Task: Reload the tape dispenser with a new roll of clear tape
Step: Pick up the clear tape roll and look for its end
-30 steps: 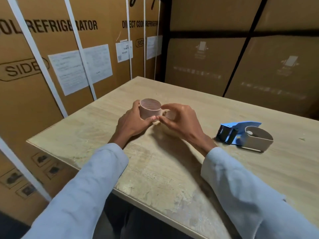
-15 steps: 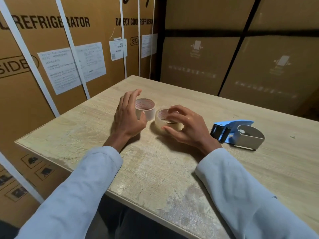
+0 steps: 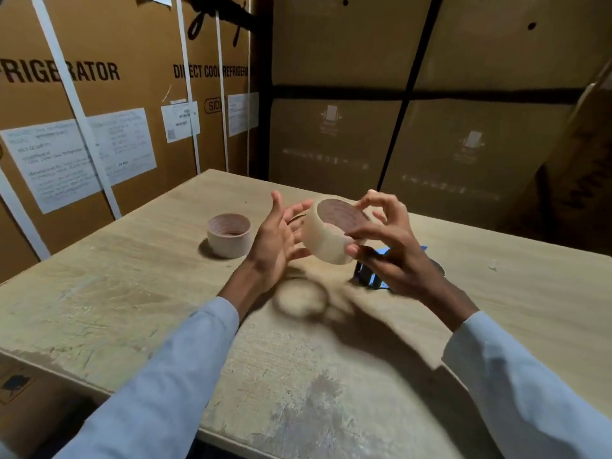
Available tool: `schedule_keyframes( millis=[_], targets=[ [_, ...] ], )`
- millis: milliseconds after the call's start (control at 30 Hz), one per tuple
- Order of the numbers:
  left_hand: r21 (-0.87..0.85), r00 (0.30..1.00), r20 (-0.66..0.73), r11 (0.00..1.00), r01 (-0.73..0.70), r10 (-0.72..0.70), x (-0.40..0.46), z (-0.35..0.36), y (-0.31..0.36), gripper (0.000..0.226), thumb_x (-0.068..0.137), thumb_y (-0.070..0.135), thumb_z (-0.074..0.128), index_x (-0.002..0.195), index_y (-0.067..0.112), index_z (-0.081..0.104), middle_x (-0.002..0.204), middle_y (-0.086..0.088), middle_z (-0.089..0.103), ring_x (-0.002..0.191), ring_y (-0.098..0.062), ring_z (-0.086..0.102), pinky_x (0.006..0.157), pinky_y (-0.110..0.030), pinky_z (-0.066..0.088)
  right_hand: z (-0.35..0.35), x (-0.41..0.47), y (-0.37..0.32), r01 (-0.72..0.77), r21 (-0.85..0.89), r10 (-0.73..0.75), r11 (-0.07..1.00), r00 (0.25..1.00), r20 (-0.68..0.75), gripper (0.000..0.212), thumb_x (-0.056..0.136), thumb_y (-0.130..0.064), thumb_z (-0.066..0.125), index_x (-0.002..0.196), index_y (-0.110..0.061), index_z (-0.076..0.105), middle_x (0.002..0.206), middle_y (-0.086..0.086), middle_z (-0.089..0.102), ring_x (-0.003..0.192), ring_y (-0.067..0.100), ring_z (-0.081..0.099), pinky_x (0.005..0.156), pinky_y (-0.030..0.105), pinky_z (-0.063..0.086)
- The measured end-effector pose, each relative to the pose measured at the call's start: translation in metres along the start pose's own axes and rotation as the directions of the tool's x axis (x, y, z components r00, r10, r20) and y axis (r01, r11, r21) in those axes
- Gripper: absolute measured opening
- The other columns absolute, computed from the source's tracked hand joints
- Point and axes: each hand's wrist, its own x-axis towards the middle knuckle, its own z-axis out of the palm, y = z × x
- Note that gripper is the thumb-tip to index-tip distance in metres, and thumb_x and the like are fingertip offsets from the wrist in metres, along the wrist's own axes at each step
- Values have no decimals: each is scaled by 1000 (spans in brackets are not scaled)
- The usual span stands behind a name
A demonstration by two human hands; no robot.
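Right hand (image 3: 394, 250) pinching clear tape roll (image 3: 326, 238) above the worktop (image 3: 132, 293), left hand (image 3: 280, 240) fingers spread beside it, empty core (image 3: 228, 234) near left edge, blue dispenser (image 3: 377, 279) mostly hidden.

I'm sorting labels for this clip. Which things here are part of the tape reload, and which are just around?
Part of the job:
- clear tape roll, held off the table by the right hand, left hand open beside it
- blue tape dispenser, mostly hidden behind the right hand
- empty-looking core, standing on the table

Just around:
- table
- refrigerator cartons
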Motion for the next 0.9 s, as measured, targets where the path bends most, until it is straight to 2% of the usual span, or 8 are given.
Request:
schedule_keyframes(
  millis=[167,300,433,533,600,667,733,900],
  targets=[
    [67,996,73,996,52,-57,16,48,-9,68,97,68,18,123,23,62,119,-3,73,114,-23,66,100,-52,50,-29,-45,12,154,-343,-135,927,988,79,14,93,-23,64,105,-23,71,137,4,38,145,29,23,113,39,33],
    [221,983,167,975,37,-75,16,66,-23,60,93,66,39,120,20,65,124,-3,71,118,-26,65,104,-53,48,-37,-73,27,163,-444,-151,881,987,64,17,98,-29,54,112,-31,63,134,8,41,140,41,31,113,40,35],
    [160,978,207,987,-23,-11,14,65,-31,39,89,31,63,121,9,65,128,-12,67,122,-36,61,104,-55,49,-46,-80,36,141,-525,-116,839,990,80,24,96,-23,60,118,-30,64,134,9,41,137,42,36,109,43,41],
    [140,983,150,982,-128,106,13,68,-29,44,79,14,71,122,9,63,125,-11,68,118,-26,64,99,-46,54,-49,-75,37,99,-543,-100,834,995,28,30,91,-8,67,115,-25,71,130,8,44,121,34,52,87,31,49],
    [192,966,111,949,-250,232,13,72,-29,53,75,8,72,126,8,60,122,-10,70,117,-23,64,94,-38,56,-46,-75,33,7,-405,-44,914,996,-81,33,90,-3,63,115,-22,72,126,7,48,105,24,62,74,28,53],
    [225,933,116,906,-359,341,12,77,-30,58,74,2,72,130,5,54,124,-12,68,116,-25,65,96,-37,55,-38,-76,27,-114,-97,86,989,964,-252,33,89,-4,65,119,-19,68,121,4,51,102,21,64,79,32,58],
    [230,900,151,871,-434,409,10,79,-31,62,75,-2,70,133,3,49,129,-14,64,117,-27,65,97,-39,54,-32,-74,21,-206,103,229,973,916,-330,39,88,-13,69,125,-21,62,122,4,54,102,21,66,82,34,59],
    [207,851,256,834,-512,459,5,79,-31,65,75,-13,61,136,3,44,144,-17,51,126,-30,60,100,-47,52,-26,-68,17,-394,508,528,766,837,-147,47,81,-19,78,126,-22,65,120,-3,68,102,15,68,75,29,59]
  ],
)
